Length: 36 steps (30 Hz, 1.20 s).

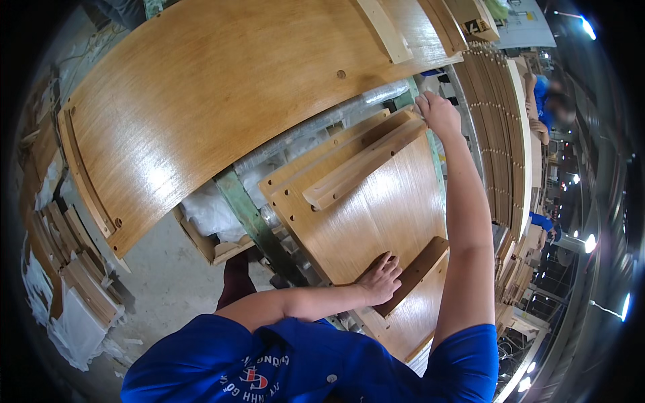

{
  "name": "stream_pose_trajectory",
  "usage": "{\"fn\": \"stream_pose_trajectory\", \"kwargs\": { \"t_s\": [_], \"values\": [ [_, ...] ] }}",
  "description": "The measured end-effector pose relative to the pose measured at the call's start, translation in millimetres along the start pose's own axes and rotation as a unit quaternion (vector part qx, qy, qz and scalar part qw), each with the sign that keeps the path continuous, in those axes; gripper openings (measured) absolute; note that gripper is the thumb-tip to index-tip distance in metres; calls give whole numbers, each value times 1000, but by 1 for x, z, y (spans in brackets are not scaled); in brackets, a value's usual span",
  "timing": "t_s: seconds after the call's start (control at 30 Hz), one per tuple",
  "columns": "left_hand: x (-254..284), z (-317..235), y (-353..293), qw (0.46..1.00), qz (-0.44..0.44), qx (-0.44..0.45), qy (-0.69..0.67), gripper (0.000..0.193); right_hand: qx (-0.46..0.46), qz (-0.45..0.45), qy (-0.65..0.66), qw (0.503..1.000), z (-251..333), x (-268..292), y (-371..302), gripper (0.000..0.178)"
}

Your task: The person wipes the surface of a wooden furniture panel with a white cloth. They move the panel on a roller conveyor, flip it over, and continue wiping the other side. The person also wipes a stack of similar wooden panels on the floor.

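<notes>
Blue shirt (295,359), left hand (381,282) splayed over panel (376,225); right hand (439,114) curled at rail (366,164) — hold unclear

Print ran across the chest of a blue work shirt (366,366) at the bottom of the frame, where white capital lettering (273,388) curved around a red-and-white emblem (255,378). The arc of letters (broken up by the cloth's folds and the steep downward view) dipped toward the frame's lower edge, leaving the full wording hard to make out. At the upper right, a brown cardboard carton (485,13) carried a dark printed patch (476,27) with a bold, pale, angular character and smaller marks too small to tell.
</notes>
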<state>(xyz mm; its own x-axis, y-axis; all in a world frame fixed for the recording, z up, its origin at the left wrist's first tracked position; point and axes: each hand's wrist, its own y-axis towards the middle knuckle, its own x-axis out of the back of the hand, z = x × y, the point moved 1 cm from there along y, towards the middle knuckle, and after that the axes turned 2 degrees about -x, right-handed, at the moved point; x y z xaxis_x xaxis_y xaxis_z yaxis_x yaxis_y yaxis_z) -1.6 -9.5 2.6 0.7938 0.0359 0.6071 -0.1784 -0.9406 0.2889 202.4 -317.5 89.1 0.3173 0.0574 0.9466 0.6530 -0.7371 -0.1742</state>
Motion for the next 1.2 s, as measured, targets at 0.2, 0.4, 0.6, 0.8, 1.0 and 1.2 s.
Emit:
{"fn": "stream_pose_trajectory", "kwargs": {
  "t_s": [0.2, 0.4, 0.6, 0.8, 1.0, 1.2],
  "values": [
    [6, -1, 3, 1000, -7, -7, 1, 26, 38, -18, 1, 999, 12, 9, -16, 37],
    [4, 1, 1, 1000, -12, 1, 18, 26, 95, -19, 28, 995, 51, 10, -51, 31],
    [4, 0, 0, 999, -3, 0, 48, 26, 161, -15, 109, 981, 79, 6, -83, 28],
    [3, -1, -1, 998, 2, -3, 55, 28, 149, 10, 55, 987, 93, 14, -91, 30],
    [2, -2, -2, 998, 18, 0, 58, 29, 142, 2, 33, 989, 99, 14, -97, 30],
    [7, -1, -3, 998, 24, -1, 61, 29, 210, 1, 134, 968, 122, 13, -123, 28]
  ]
}}
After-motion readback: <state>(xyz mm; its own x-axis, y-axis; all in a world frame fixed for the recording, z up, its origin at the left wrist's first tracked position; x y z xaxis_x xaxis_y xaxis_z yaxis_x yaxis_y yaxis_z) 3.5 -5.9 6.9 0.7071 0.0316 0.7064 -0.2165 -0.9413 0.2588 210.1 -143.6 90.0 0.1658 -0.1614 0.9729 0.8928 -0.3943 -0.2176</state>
